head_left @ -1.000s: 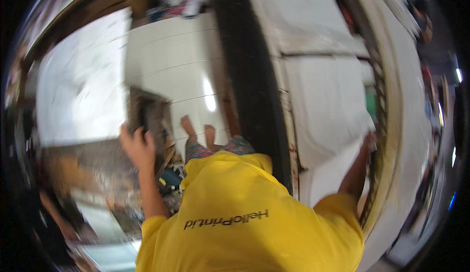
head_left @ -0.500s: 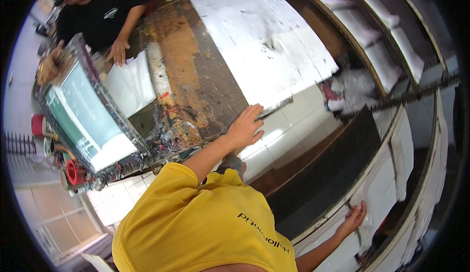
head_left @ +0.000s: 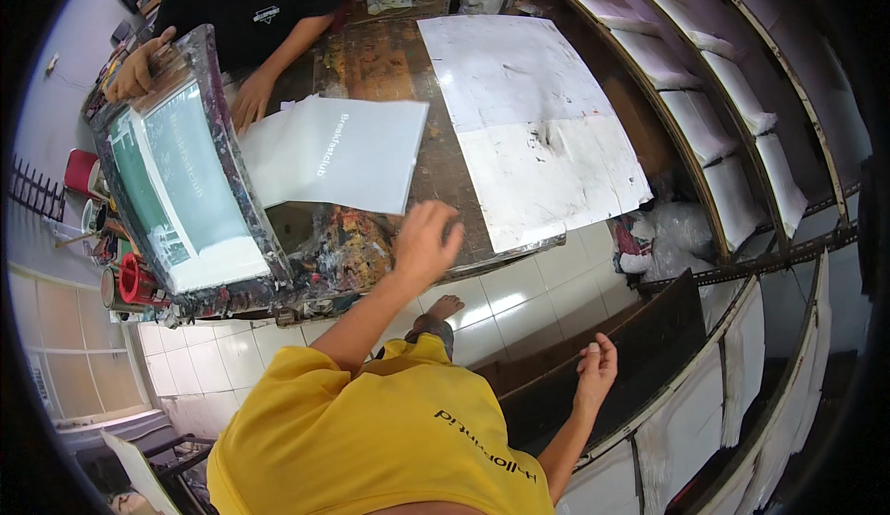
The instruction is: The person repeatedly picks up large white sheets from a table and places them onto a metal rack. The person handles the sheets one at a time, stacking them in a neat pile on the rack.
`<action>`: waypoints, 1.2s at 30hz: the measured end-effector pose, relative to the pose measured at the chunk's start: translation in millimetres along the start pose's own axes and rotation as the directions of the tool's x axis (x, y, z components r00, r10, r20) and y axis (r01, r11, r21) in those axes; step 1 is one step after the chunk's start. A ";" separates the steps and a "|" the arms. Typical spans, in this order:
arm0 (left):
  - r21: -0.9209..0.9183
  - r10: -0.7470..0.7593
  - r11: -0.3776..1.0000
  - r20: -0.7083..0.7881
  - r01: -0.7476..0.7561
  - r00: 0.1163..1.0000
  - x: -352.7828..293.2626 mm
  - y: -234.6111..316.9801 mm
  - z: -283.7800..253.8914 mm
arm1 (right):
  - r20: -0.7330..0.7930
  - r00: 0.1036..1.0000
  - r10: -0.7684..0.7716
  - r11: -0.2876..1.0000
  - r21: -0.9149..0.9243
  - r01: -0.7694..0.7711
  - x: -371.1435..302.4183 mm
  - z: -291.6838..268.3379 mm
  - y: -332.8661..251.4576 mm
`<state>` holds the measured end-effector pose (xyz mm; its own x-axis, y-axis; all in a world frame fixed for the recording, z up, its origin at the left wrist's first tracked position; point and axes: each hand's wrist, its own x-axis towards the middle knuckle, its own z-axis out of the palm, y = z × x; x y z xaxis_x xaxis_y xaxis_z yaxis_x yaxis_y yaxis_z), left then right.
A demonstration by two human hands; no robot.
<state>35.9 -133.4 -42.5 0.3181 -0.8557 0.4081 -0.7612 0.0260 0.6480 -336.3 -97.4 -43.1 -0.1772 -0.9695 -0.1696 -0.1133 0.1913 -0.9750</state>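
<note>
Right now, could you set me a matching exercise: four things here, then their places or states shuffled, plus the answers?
1. Left hand
2. Right hand
3. Screen
4. White paper

A. Smudged, lying on the table
B. By the gray sheet's near corner
C. Out to the right, loosely curled
D. Gripped by a co-worker's hand

Pairs: 1-B; 2-C; 3-D; 4-A.

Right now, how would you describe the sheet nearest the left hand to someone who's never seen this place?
Start at the paint-stained worktable. Between the framed screen and the large smudged white covering lies a pale grey sheet, its near corner close to the person's left hand. Among these, it alone is frameless yet bears white lettering.
</note>
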 end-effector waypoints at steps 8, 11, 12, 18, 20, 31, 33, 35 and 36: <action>0.523 -0.245 0.840 0.129 0.144 0.961 30.3 -85.0 21.5 | 0.001 0.987 0.158 0.987 0.022 -0.158 -34.0 7.6 27.4; 0.521 -0.324 0.826 0.126 0.215 0.937 42.7 -95.6 26.9 | 0.002 0.982 0.189 0.982 0.010 -0.189 -41.9 13.5 33.8; 0.515 -0.323 0.827 0.104 0.227 0.941 40.6 -95.0 27.4 | 0.011 0.981 0.193 0.981 -0.007 -0.193 -44.2 15.0 36.8; 0.515 -0.385 0.810 0.109 0.279 0.916 48.7 -93.2 10.4 | 0.105 0.964 0.244 0.969 -0.056 -0.239 -45.3 32.4 35.4; 0.544 -0.381 0.799 0.130 0.255 0.915 54.4 -101.3 11.2 | 0.149 0.962 0.228 0.973 -0.061 -0.222 -42.8 37.8 31.9; -0.128 0.192 0.981 0.544 -0.145 0.817 -36.3 81.0 42.3 | 0.397 0.918 0.000 1.000 -0.024 0.010 -25.5 77.4 -25.8; -0.256 0.279 0.954 0.576 -0.155 0.769 -54.9 112.3 47.5 | 0.353 0.932 -0.085 0.983 -0.125 0.137 -27.1 76.7 -55.5; -0.357 0.361 0.921 0.634 -0.156 0.684 -65.4 134.5 51.5 | 0.325 0.939 -0.115 0.966 -0.183 0.182 -21.5 60.0 -51.8; -0.394 0.404 0.904 0.668 -0.163 0.625 -64.5 140.1 54.4 | 0.268 0.957 -0.108 0.963 -0.209 0.168 -21.5 48.7 -49.5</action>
<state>-122.0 -102.7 -13.0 -0.4863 -0.8695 0.0872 -0.5174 0.3669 0.7731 -279.3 -93.5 1.8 0.1047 -0.9899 -0.0952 -0.3432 0.0539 -0.9377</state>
